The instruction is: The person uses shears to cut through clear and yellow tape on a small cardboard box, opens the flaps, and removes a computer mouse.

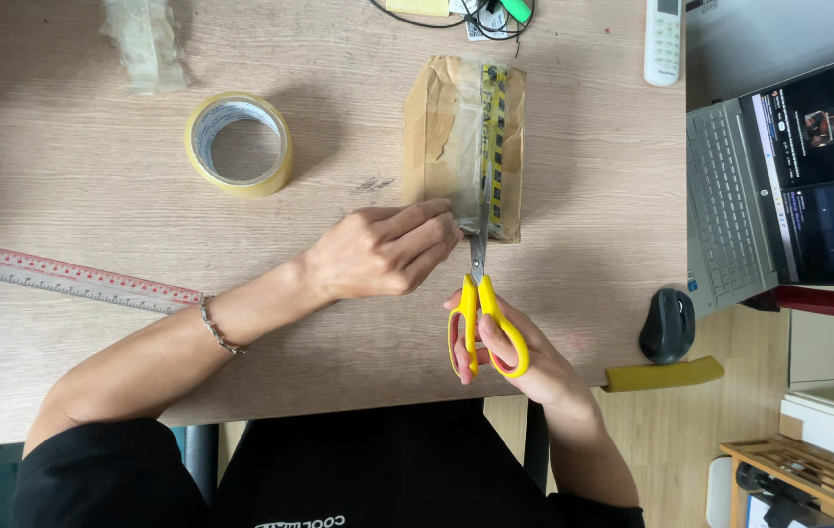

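- Transparent plastic ruler with red markings (65, 279): lies at the left bench (94, 176) edge.
- Round roll of yellowish tape (239, 144): stands apart.
- Left hand (383, 252): fingers curled, pressing the taped brown cardboard parcel (463, 147) at mid-bench.
- Right hand (510, 352): gripping yellow-handled scissors (482, 318), blades at the parcel's near edge.

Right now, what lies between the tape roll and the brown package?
Only bare wooden table, as the head view shows, between the tape roll and the brown package.
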